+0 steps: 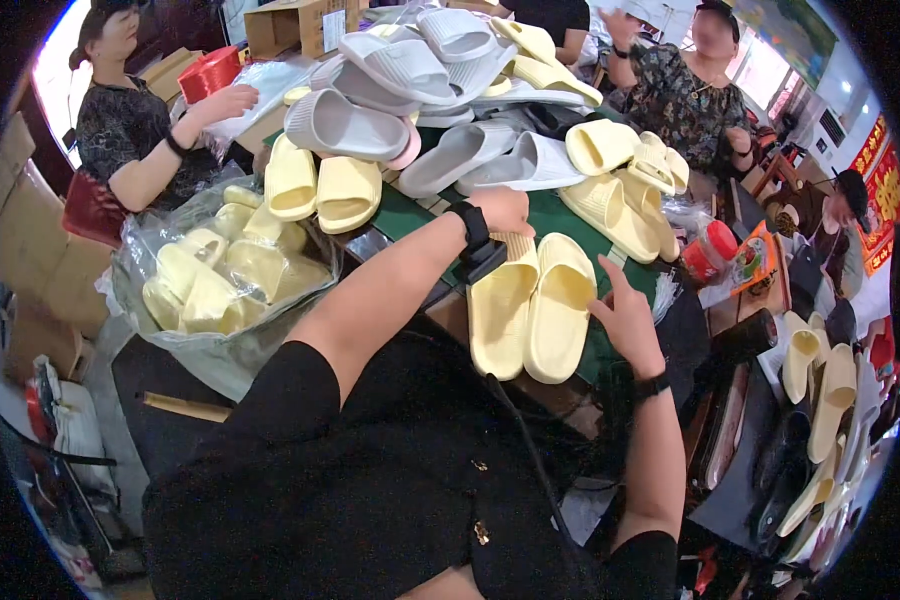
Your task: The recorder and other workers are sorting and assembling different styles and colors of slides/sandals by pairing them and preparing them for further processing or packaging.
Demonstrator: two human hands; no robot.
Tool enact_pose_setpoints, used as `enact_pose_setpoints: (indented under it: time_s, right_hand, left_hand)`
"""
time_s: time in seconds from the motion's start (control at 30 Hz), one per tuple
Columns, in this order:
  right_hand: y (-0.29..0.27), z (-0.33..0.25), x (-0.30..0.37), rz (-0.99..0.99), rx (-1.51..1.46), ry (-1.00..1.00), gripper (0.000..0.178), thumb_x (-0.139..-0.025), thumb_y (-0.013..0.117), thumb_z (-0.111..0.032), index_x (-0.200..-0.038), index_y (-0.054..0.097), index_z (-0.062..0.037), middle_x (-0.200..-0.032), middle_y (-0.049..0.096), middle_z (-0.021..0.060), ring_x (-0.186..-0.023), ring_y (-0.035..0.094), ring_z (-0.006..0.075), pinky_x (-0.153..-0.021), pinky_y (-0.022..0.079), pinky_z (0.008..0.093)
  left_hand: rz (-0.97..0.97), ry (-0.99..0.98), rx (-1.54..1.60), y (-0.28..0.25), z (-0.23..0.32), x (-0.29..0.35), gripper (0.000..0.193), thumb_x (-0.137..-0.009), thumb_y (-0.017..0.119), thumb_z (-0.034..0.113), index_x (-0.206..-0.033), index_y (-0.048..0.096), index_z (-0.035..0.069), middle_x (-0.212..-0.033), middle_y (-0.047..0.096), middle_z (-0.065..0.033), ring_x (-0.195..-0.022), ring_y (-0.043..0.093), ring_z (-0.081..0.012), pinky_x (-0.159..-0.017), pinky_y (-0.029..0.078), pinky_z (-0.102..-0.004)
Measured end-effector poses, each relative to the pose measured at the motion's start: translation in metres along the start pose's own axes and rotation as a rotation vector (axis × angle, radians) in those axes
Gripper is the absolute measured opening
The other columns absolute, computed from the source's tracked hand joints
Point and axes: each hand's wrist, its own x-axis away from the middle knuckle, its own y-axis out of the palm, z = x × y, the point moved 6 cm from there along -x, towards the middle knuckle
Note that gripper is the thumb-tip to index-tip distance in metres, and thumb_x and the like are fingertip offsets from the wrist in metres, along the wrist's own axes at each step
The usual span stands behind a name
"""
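A pair of pale yellow slide slippers lies side by side at the near edge of the green table point(410, 215). My left hand point(500, 212) is closed at the far end of the left yellow slipper point(500, 320), its fingers partly hidden behind the knuckles. Beside the right yellow slipper point(558, 320) is my right hand point(628, 315), open, with the index finger raised and the thumb close to the slipper's side. Whether the thumb touches it I cannot tell. Grey slippers point(350, 125) are heaped just beyond, with more yellow slippers point(320, 185) at the heap's left.
A clear plastic bag point(220, 285) full of yellow slippers stands to my left. More yellow slippers point(610, 205), a red-lidded jar point(710, 245) and an orange packet point(755, 262) are to the right. Slippers line a rack point(740, 510) at lower right. Co-workers stand across the table.
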Motion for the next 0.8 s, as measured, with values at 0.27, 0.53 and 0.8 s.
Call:
enact_pose_setpoints:
  time_s: [0.27, 0.53, 0.8]
  right_hand:
    - [-0.007, 0.012, -0.031, 0.073, 0.129, 0.059, 0.055, -0.085, 0.068, -0.017, -0.137, 0.051, -0.0116, -0.081, 0.069, 0.0205, -0.081, 0.068, 0.0405, -0.072, 0.054, 0.0498]
    - [-0.026, 0.007, -0.026, 0.226, -0.017, -0.024, 0.044, -0.083, 0.072, -0.013, -0.124, 0.061, -0.0040, -0.077, 0.068, 0.0180, -0.069, 0.067, 0.0337, -0.065, 0.052, 0.0429]
    - [-0.030, -0.022, -0.064, 0.414, -0.147, -0.296, 0.035, -0.086, 0.068, -0.012, -0.118, 0.064, 0.0025, -0.095, 0.071, 0.0177, -0.090, 0.068, 0.0311, -0.083, 0.052, 0.0379]
  left_hand:
    - [0.020, 0.033, 0.212, 0.020, -0.002, -0.022, 0.029, -0.081, 0.071, 0.033, -0.084, 0.075, 0.004, -0.077, 0.072, -0.0151, -0.071, 0.069, -0.0289, -0.067, 0.053, -0.0404]
    - [0.086, -0.056, 0.675, -0.007, 0.019, -0.022, 0.019, -0.098, 0.056, 0.011, -0.089, 0.063, -0.005, -0.071, 0.067, -0.0097, -0.065, 0.066, -0.0152, -0.061, 0.056, -0.0289]
    - [0.010, 0.083, 0.809, -0.027, 0.047, -0.022, 0.021, -0.098, 0.059, 0.014, -0.089, 0.065, -0.004, -0.077, 0.067, -0.0068, -0.070, 0.066, -0.0141, -0.066, 0.056, -0.0281]
